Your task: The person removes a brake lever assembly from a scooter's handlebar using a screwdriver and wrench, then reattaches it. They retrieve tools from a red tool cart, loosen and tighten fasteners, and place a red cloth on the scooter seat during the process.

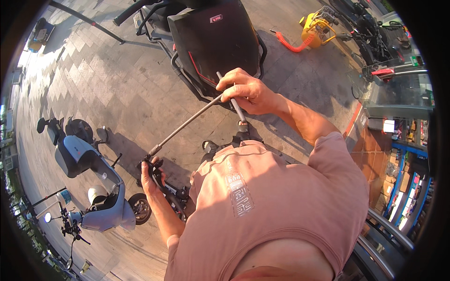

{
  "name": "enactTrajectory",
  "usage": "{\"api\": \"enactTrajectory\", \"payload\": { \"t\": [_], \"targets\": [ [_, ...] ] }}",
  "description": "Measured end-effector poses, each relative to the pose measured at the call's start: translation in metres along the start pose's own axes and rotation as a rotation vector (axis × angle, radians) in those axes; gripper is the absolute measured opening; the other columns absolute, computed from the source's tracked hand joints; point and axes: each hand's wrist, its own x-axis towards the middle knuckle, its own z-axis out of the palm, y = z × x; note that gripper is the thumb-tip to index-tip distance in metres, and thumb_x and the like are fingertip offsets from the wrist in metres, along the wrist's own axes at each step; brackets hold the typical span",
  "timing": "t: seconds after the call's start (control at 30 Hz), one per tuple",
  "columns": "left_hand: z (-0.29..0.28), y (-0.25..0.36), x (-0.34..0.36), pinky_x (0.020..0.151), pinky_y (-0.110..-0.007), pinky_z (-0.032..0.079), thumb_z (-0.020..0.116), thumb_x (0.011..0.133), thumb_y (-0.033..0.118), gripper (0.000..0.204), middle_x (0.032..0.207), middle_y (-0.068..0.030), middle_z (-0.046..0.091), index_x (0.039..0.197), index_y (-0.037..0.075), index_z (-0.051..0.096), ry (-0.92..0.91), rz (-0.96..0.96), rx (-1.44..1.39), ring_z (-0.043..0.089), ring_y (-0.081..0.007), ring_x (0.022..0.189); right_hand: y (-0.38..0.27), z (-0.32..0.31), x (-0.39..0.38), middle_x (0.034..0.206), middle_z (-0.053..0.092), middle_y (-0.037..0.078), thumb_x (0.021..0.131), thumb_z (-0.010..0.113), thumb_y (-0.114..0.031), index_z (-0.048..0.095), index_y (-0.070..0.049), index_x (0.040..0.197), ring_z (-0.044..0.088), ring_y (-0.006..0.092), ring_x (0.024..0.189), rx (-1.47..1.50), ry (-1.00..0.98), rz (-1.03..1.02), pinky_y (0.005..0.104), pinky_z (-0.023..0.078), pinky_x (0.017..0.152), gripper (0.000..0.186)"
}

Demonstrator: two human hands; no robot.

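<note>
A grey metal rod tool, which looks like a T-handle wrench [187, 123], slants from beside my left hand up to my right hand. My right hand [248, 91] is closed round it where the long rod meets a crossbar; the crossbar sticks out above and below the fingers. Low on the left, my left hand [151, 178] is closed at a black part [167, 191] beside the rod's far end. Fingers and shadow partly hide that part, and I cannot make out its kind. Whether the rod's tip sits on it does not show clearly.
Just beyond my right hand stands a black scooter [215, 44]. A light blue scooter [112, 199] is on the left. At the upper right, a yellow air compressor [311, 33] has a coiled orange hose [290, 45]. Blue shelves [398, 182] and metal rails [391, 229] line the right side.
</note>
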Motion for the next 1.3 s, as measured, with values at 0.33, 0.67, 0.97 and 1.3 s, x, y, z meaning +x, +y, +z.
{"api": "enactTrajectory", "payload": {
  "t": [0.33,0.67,0.97,1.3],
  "targets": [
    [-0.002,0.019,0.009,0.05,-0.03,0.055,0.064,0.088,0.041,0.056,0.108,-0.0131,0.062,0.123,-0.001,0.052,-0.157,0.352,0.008,0.064,-0.02,0.069,-0.007,0.002,-0.01,0.091,0.064,0.007,0.089,0.06,-0.008,0.064,-0.002,0.112,0.059,0.0127,0.085,0.661,0.025,0.686,0.025,0.047,0.08,0.024],
    [-0.003,0.024,0.004,0.045,-0.028,0.055,0.06,0.09,0.038,0.05,0.1,-0.015,0.065,0.12,-0.001,0.051,-0.168,0.081,0.03,0.066,-0.02,0.066,0.003,-0.003,-0.002,0.102,0.064,0.009,0.085,0.058,0.007,0.062,-0.001,0.114,0.06,0.0147,0.084,0.354,-0.027,0.375,0.0252,0.048,0.08,0.031],
    [-0.012,0.013,0.0,0.049,-0.029,0.055,0.062,0.089,0.04,0.053,0.109,-0.0136,0.063,0.121,0.0,0.051,-0.15,0.298,-0.067,0.064,-0.0197,0.066,0.001,-0.008,0.006,0.08,0.061,0.004,0.085,0.065,-0.008,0.067,-0.001,0.106,0.058,0.0123,0.073,0.365,-0.04,0.454,0.0252,0.049,0.065,0.021],
    [0.016,0.018,-0.016,0.043,-0.03,0.051,0.067,0.087,0.032,0.041,0.092,-0.0131,0.065,0.111,0.0,0.055,0.017,0.365,0.145,0.063,-0.0201,0.062,0.011,0.01,0.003,0.087,0.064,0.003,0.086,0.065,-0.003,0.047,0.001,0.127,0.061,0.0108,0.084,0.618,0.121,0.814,0.0244,0.051,0.078,0.045]
  ]
}}
